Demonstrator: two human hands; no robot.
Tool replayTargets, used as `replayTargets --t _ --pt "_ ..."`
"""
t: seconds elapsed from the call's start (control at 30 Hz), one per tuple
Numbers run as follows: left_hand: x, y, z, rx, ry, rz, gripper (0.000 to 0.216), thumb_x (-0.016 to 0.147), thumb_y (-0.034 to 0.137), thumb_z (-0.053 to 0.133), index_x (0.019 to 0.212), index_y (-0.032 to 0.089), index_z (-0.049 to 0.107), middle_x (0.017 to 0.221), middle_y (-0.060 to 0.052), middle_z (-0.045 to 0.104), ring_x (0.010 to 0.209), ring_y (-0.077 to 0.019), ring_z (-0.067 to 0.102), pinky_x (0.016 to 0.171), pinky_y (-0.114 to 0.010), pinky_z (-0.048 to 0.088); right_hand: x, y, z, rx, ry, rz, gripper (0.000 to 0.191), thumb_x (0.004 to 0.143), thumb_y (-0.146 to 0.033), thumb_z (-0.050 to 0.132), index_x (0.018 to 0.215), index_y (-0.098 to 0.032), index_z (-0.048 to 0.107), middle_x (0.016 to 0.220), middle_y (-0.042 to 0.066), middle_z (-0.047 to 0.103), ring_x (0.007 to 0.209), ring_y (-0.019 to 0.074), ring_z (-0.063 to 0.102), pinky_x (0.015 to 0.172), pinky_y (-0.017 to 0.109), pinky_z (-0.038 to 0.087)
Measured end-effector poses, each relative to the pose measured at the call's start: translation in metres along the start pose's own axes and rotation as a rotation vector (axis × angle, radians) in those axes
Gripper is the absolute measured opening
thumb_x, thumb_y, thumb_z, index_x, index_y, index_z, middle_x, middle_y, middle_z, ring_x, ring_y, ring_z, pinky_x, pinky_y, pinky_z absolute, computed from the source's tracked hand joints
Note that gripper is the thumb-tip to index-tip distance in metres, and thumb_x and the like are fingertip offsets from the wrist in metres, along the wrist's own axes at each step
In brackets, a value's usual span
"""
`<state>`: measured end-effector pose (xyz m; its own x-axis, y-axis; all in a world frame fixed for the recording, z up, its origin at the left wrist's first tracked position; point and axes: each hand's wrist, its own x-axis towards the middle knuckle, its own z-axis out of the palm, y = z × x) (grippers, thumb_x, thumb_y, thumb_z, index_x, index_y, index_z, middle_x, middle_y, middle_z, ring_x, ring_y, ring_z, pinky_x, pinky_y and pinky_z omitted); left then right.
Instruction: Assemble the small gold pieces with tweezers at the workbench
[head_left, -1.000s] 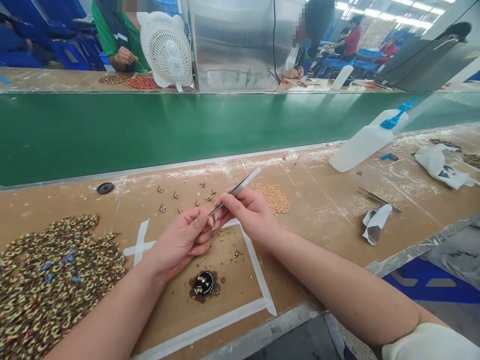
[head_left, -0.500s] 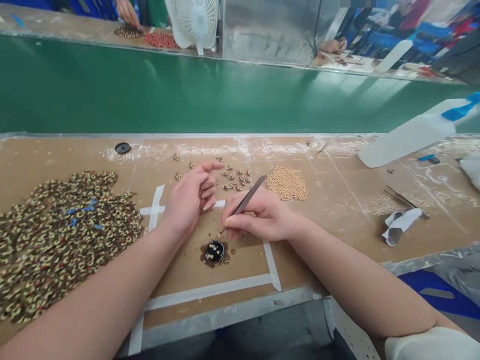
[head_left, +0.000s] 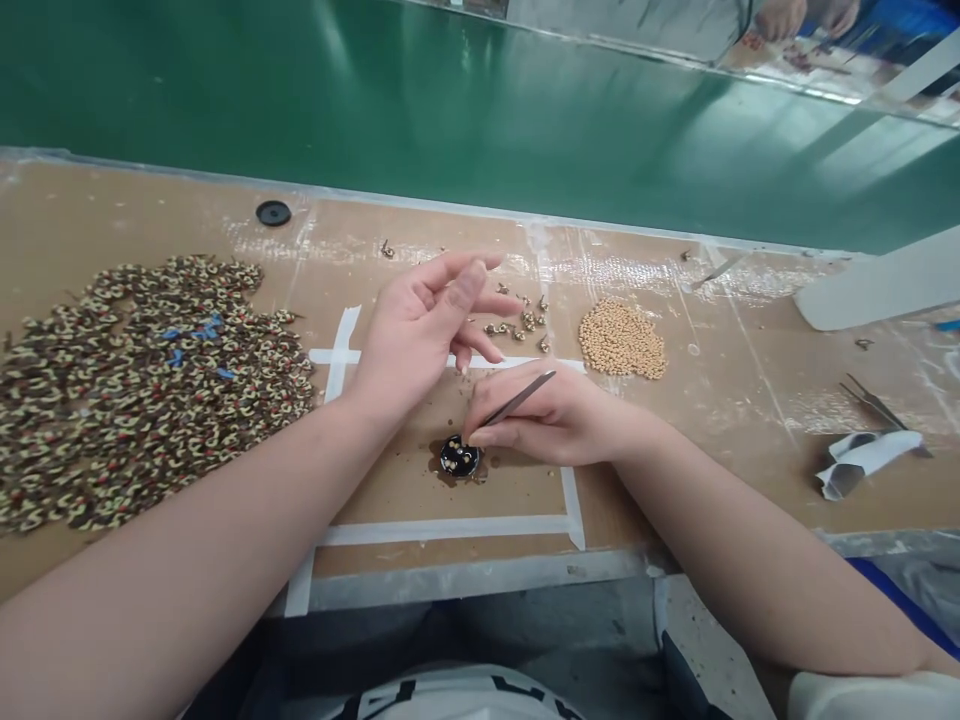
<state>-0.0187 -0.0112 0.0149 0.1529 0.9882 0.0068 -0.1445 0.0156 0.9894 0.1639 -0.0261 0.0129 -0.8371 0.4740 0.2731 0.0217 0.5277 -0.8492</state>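
Observation:
In my right hand is a pair of metal tweezers, pinched like a pen, its tips down at a small round black dish. Dark liquid and several pale beads show in that dish, and a wet stain surrounds it. My left hand hovers beyond the dish with thumb and fingers apart; I see nothing in it. Just past its fingers lie several small metallic-looking pieces. A heap of tan beads sits to the right of them.
A broad pile of small brown and yellow pieces covers the left of the table. White tape strips frame the work spot. A black lid lies at the back; other tweezers and a white bottle are at right.
My view has tilted down. My right hand has brought the tweezers' tips to the black dish. My left hand has turned and its curled fingers have spread.

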Motion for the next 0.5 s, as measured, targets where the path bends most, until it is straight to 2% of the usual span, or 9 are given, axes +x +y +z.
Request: replayTargets --t 0.07,0.13,0.2,0.27,0.33,0.4,0.5 --pt "-0.0010 0.0000 -0.0004 0.026 0.042 0.017 0.039 0.108 0.051 0.054 0.118 0.017 0.071 0.069 -0.001 0.068 0.045 -0.0090 0.056 0.046 -0.022 0.034 -0.0004 0.0005 0.0006 -0.006 -0.006 0.000 0.021 0.106 -0.026 0.063 0.096 -0.013 0.075 0.086 0.008 0.077 0.078 0.0156 0.072 0.075 0.027 0.056" --pt "-0.0013 -0.0007 -0.0010 0.037 0.077 0.042 0.036 0.108 0.052 0.053 0.108 0.021 0.071 0.055 0.005 0.054 0.040 -0.0086 0.045 0.044 -0.023 0.031 -0.0007 0.0015 0.0020 -0.008 -0.002 -0.004 0.019 0.106 -0.027 0.065 0.098 -0.013 0.076 0.088 0.008 0.078 0.079 0.0152 0.072 0.077 0.026 0.057" --pt "-0.0005 -0.0020 -0.0014 -0.004 0.103 0.062 0.028 0.109 0.047 0.052 0.103 0.024 0.067 0.051 0.008 0.041 0.039 -0.0088 0.036 0.043 -0.023 0.029 -0.0007 0.0025 0.0037 0.001 0.015 -0.025 0.017 0.105 -0.025 0.066 0.098 -0.013 0.076 0.091 0.008 0.079 0.081 0.0144 0.072 0.079 0.026 0.057" --pt "0.0013 -0.0036 -0.0017 -0.067 0.123 0.049 0.017 0.108 0.039 0.052 0.105 0.026 0.063 0.055 0.008 0.038 0.042 -0.0088 0.035 0.043 -0.022 0.028 -0.0004 0.0029 0.0050 0.006 0.027 -0.043 0.015 0.105 -0.023 0.067 0.099 -0.012 0.076 0.094 0.009 0.079 0.082 0.0139 0.072 0.080 0.025 0.057" --pt "0.0032 -0.0048 -0.0016 -0.094 0.146 0.017 0.012 0.106 0.031 0.054 0.114 0.027 0.062 0.062 0.007 0.047 0.046 -0.0088 0.041 0.043 -0.020 0.030 0.0001 0.0029 0.0056 0.002 0.026 -0.048 0.014 0.104 -0.021 0.067 0.099 -0.012 0.076 0.093 0.009 0.079 0.083 0.0140 0.072 0.079 0.025 0.057" --pt "0.0042 -0.0052 -0.0012 -0.065 0.166 0.004 0.021 0.103 0.026 0.055 0.123 0.027 0.062 0.076 0.002 0.062 0.051 -0.0093 0.052 0.043 -0.020 0.035 0.0004 0.0025 0.0054 -0.002 0.007 -0.041 0.014 0.104 -0.021 0.067 0.099 -0.012 0.076 0.092 0.009 0.079 0.082 0.0140 0.072 0.079 0.025 0.057" --pt "0.0035 -0.0041 -0.0007 -0.004 0.160 0.005 0.028 0.104 0.029 0.055 0.130 0.025 0.063 0.105 -0.007 0.076 0.063 -0.0112 0.067 0.046 -0.020 0.042 -0.0003 0.0010 0.0039 0.017 0.013 -0.028 0.014 0.103 -0.022 0.068 0.099 -0.012 0.077 0.090 0.008 0.078 0.079 0.0138 0.071 0.075 0.025 0.057"
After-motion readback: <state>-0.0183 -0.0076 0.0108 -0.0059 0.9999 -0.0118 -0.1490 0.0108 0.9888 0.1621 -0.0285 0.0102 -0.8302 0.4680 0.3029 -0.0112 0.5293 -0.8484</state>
